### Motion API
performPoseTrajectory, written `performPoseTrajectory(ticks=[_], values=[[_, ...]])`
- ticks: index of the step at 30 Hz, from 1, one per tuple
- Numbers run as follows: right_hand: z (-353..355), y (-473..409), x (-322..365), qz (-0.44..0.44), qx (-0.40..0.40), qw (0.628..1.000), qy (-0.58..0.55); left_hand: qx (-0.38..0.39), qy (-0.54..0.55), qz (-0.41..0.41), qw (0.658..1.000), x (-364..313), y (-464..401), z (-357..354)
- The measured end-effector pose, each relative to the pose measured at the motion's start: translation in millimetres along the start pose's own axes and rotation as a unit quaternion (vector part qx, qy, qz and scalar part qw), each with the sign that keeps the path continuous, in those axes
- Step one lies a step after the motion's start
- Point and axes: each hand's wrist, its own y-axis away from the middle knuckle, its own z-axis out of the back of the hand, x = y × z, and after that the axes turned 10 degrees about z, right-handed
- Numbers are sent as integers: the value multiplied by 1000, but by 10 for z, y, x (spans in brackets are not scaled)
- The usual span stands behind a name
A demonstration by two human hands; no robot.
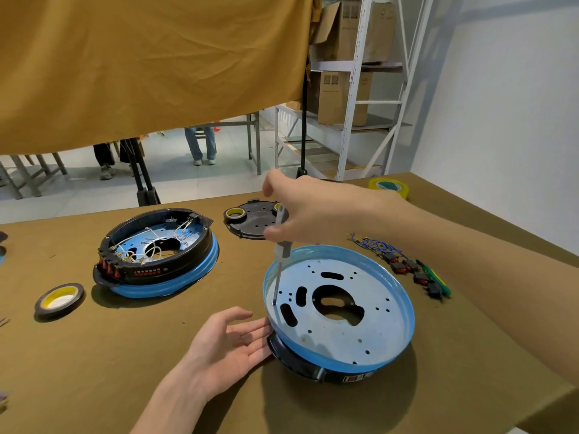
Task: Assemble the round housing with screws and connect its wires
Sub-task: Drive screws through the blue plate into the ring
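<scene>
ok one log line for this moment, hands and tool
right hand: grips screwdriver | tip: on blue housing plate, left edge | left hand: open, fingertips at housing rim

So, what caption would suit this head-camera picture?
Right hand drives a screwdriver into the round housing; left hand steadies it.

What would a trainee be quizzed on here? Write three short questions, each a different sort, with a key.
1. True or false: the right hand holds a screwdriver with its tip down on the near housing.
2. The left hand is: A) gripping a tape roll; B) open, fingers against the near housing's rim; C) holding wires.
3. Fill in: the far housing already has ____ inside, the near one has none.

Key: 1 true; 2 B; 3 wires.
</scene>
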Motion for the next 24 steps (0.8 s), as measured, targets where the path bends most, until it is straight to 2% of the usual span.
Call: performPoseTrajectory(ticks=[2, 6, 11, 15, 20, 24], values=[[45, 6, -8, -10, 25, 999, -22, -3, -2, -1, 1000, 5, -3, -1], [-20, -3, 7, 4, -35, 998, 46, -11, -1, -3, 1000, 1, -17, 0], [54, -1, 1, -9, 26, 1000, -13, -10, -2, -5, 1000, 12, -21, -4], [-30, -10, 18, 11, -41, 998, 46, -14, -2, -7, 1000, 8, -23, -4], [56, -4, 9, -9, 26, 1000, 2, -18, -5, -9, 1000, 22, -20, -18], [-49, -24, 8, 6, -50, 996, 70, -22, -4, -10, 1000, 26, -20, -25]])
